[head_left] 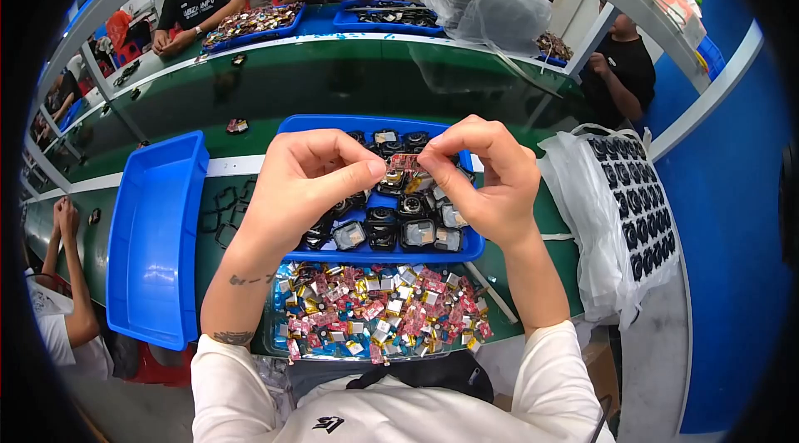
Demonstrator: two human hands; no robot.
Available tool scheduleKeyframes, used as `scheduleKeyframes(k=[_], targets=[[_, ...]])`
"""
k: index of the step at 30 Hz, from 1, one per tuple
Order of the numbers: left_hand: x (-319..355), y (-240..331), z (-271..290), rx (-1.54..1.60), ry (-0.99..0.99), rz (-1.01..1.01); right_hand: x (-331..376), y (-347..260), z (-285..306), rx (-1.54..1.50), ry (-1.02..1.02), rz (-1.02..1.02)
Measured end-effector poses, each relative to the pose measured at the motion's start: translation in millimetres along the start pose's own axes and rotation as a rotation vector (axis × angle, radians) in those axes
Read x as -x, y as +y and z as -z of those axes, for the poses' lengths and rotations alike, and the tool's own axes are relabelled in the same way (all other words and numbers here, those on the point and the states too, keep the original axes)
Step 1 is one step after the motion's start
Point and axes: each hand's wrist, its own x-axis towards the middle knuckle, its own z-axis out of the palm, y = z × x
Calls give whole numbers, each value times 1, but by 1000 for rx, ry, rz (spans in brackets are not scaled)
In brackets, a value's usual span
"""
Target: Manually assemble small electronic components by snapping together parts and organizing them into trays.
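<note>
A small red circuit board (405, 162) is held up between my two hands, above a blue tray (374, 258). My left hand (304, 181) pinches its left end between thumb and forefinger. At its right end my right hand (491, 181) has thumb and forefinger closed on it. A silvery-yellow part shows just below the board; whether it is joined to it I cannot tell. In the tray lie several black, rounded-square housings (382, 226), some with a grey face. Nearer to me, a clear tray is heaped with red boards and silver-yellow battery cells (379, 310).
A blue bin (154, 251) stands at left, beside thin black frames (223, 214). At right, a white plastic-wrapped stack (628, 201) carries rows of black parts. The green conveyor belt (308, 85) runs across beyond the tray. Other people sit along the far side and left.
</note>
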Motion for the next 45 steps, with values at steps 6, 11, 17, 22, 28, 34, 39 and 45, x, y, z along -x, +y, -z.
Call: scheduleKeyframes(k=[6,11,17,22,28,34,39,45], targets=[[-5,-1,-10,-106,33,-254,1,-5,-5,-27,-57,14],[-1,3,-6,77,49,-216,-1,-11,-4,-217,-55,-219],[2,4,-14,-29,133,-348,-1,-4,4,-74,-115,-179],[4,-2,-21,-263,123,-614,0,-6,3,-157,-72,-226],[6,4,-21,-243,97,-288,2,-6,0,-231,-112,-230],[4,1,-17,-120,79,-254,3,-8,-3,-610,-83,-467],[0,-3,-20,-166,86,-379,6,-5,-6,-647,-62,-489],[-1,-5,-21,-165,102,-339,9,-2,-8,-747,-106,-588]])
